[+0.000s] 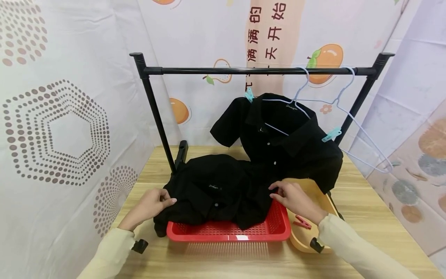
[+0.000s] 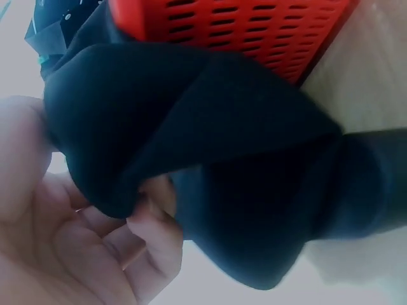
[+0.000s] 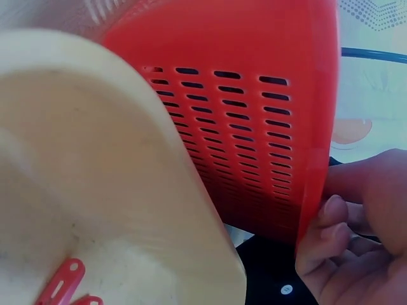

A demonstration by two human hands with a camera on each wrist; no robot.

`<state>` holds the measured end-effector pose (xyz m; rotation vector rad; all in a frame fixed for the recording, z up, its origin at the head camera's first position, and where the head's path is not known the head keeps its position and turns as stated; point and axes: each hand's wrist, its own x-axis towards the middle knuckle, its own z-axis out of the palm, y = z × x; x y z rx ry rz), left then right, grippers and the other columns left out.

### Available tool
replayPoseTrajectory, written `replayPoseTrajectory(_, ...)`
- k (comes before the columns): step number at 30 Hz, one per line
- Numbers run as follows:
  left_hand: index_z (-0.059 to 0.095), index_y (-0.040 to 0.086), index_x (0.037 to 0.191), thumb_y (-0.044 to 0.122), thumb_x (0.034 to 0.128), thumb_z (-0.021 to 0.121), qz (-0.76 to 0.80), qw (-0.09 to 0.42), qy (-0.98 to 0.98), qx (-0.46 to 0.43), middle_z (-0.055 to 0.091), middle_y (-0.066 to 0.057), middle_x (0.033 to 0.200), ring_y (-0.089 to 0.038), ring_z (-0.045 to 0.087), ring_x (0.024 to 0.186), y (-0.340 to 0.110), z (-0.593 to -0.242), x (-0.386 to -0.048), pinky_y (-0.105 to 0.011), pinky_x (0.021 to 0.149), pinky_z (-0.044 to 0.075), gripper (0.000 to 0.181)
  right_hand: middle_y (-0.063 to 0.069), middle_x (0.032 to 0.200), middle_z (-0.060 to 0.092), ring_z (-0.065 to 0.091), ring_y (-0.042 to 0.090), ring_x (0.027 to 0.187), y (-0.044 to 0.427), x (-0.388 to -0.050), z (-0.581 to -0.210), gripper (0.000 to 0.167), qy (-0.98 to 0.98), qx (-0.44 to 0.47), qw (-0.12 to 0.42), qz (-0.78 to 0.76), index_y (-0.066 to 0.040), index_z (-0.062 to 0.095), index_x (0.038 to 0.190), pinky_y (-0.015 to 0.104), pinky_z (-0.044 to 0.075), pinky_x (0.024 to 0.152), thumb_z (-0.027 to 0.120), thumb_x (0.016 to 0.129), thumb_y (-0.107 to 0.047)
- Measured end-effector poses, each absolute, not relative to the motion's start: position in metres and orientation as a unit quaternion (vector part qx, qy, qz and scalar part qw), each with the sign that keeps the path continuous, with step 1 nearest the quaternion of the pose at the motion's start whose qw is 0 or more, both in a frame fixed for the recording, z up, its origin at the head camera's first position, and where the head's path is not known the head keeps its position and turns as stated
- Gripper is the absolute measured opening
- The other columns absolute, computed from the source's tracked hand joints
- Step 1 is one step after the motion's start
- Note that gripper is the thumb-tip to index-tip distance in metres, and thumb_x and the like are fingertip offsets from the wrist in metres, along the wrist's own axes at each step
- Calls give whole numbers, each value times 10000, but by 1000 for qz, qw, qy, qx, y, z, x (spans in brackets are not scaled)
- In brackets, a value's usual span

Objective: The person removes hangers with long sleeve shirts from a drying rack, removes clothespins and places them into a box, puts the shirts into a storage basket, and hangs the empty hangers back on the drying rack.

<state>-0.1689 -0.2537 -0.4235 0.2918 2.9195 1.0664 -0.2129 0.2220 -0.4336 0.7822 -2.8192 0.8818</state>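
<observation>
A black shirt (image 1: 223,190) with a collar and buttons lies spread over a red plastic basket (image 1: 228,237). On its left side my left hand (image 1: 155,205) pinches the cloth between thumb and fingers; the left wrist view shows the black fabric (image 2: 191,108) folded over those fingers. My right hand (image 1: 296,197) has curled fingers at the shirt's right edge, by the basket's rim. In the right wrist view the basket wall (image 3: 254,140) hides part of that grip. Behind, a second black shirt (image 1: 292,147) hangs on a light blue hanger (image 1: 299,91).
A black rack (image 1: 223,71) stands across the table. Another blue hanger (image 1: 366,135) hangs at right. Light blue clothespins (image 1: 331,134) sit on the hung shirt's shoulders. A yellow tray (image 1: 303,242) with a red clothespin (image 1: 302,222) stands beside the basket.
</observation>
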Motion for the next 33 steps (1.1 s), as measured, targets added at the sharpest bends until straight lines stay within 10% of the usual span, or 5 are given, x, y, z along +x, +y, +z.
replayPoseTrajectory(13,666,108,909,355,1028,655,448,-17,882,144,601,-16,831,-185,505,725,-206,-385,-189,-298,661,429,274,-84,744,547,504,88,649,221,-213,-432,130,-927,243,42,283,-81,745,1059,231,467,590,767,931,-90)
replayPoseTrajectory(25,705,74,1273,284,1056,614,399,191,843,306,720,-66,1204,-190,694,1066,-197,-399,-200,-328,925,537,315,-94,735,550,499,63,635,220,-211,-437,88,-919,252,62,296,-74,751,1001,233,458,576,778,918,-80)
replayPoseTrajectory(33,722,30,1173,204,1033,652,458,130,842,254,726,-138,988,-289,695,829,-249,-397,-213,-377,711,583,233,-81,705,550,506,71,610,225,-219,-432,169,-914,258,47,308,-43,725,1074,241,458,555,778,926,-105)
